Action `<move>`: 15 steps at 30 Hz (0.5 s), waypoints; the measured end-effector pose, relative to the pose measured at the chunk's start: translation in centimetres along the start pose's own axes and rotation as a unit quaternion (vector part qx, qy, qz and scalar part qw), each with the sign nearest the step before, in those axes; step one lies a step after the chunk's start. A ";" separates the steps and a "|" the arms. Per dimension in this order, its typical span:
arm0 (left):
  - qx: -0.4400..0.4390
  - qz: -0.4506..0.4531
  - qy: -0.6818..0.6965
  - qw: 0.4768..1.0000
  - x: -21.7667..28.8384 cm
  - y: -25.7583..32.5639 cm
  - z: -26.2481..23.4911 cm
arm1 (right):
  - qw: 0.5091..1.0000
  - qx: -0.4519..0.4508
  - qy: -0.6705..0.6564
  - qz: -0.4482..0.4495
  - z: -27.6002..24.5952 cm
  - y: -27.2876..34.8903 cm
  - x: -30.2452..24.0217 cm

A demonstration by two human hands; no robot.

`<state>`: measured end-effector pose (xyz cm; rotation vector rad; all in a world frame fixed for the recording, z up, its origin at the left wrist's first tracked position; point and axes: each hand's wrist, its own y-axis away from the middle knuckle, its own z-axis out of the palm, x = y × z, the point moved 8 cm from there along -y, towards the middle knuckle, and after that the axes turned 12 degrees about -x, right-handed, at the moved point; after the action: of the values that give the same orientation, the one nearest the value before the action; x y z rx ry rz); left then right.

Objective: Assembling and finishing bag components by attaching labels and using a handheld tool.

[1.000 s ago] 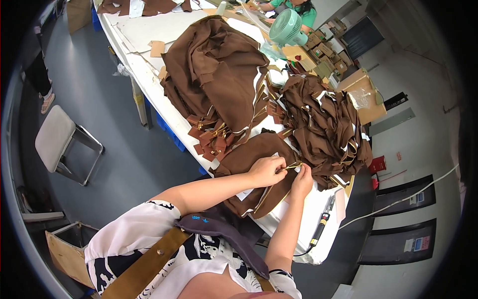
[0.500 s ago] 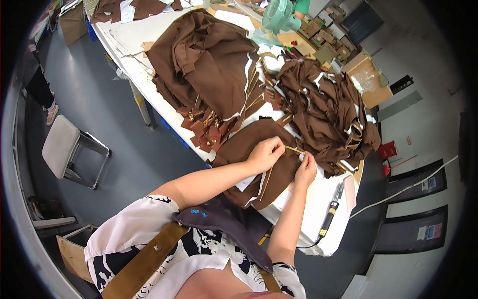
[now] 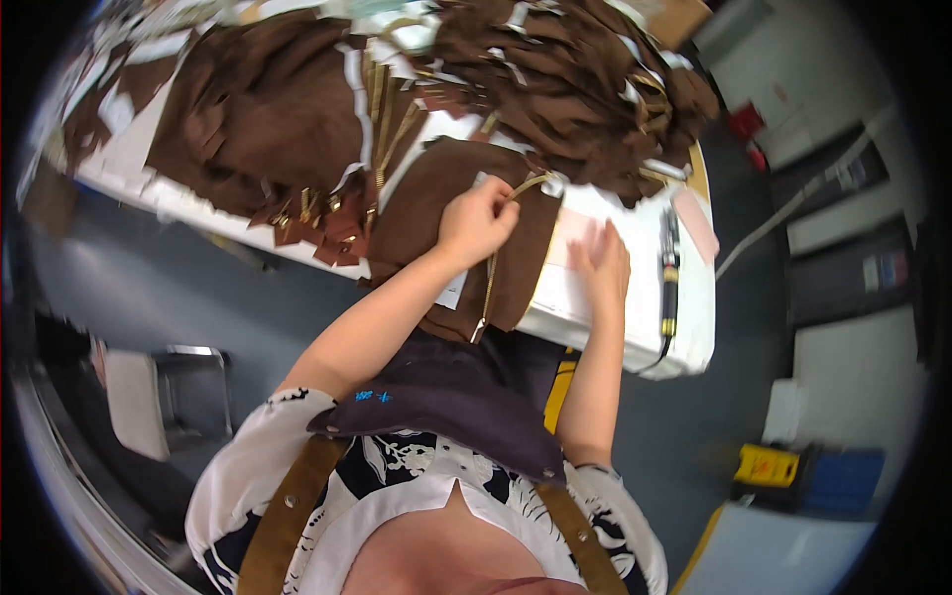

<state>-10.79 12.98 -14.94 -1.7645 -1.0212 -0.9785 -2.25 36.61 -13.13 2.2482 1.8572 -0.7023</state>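
Observation:
My left hand (image 3: 479, 220) is closed in a pinch on a narrow gold-toothed zipper (image 3: 531, 182). Its free length arches up and to the right from my fingers. Below, a gold line of the zipper runs down over a flat brown fabric piece (image 3: 421, 213) to a pale tip near the table's front edge. White paper pieces (image 3: 451, 291) lie along that fabric. Off to the right, my right hand (image 3: 603, 268) is apart from the fabric, over the white table top. It is slightly blurred, its fingers spread and nothing visible in them.
Brown fabric heaps (image 3: 268, 109) with gold zippers and small reddish-brown tabs (image 3: 332, 226) lie at the left. Another crumpled brown pile (image 3: 555, 84) spreads at the back. A black pen-shaped tool (image 3: 670, 293) with a cord rests on the white table (image 3: 640, 317) at the right.
My right hand has let go of the zipper and moved away from it, its fingers opening. My left hand still pinches the zipper. The whole view has turned and shifted.

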 end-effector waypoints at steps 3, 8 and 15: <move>-0.031 -0.022 -0.057 0.998 0.7 0.8 0.8 | 0.999 -0.036 -0.026 -0.015 3.2 2.2 3.5; 0.019 0.063 -0.056 0.996 1.6 0.1 2.5 | 0.955 -0.082 -0.225 -0.175 -1.3 2.5 -10.6; 0.068 0.036 -0.060 0.995 1.5 0.9 1.3 | 0.885 -0.179 0.086 -0.421 2.4 4.5 -31.3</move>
<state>-9.13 14.29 -14.29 -1.7502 -1.0664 -0.7494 -2.57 6.73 -2.42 1.2490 2.7764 -0.1883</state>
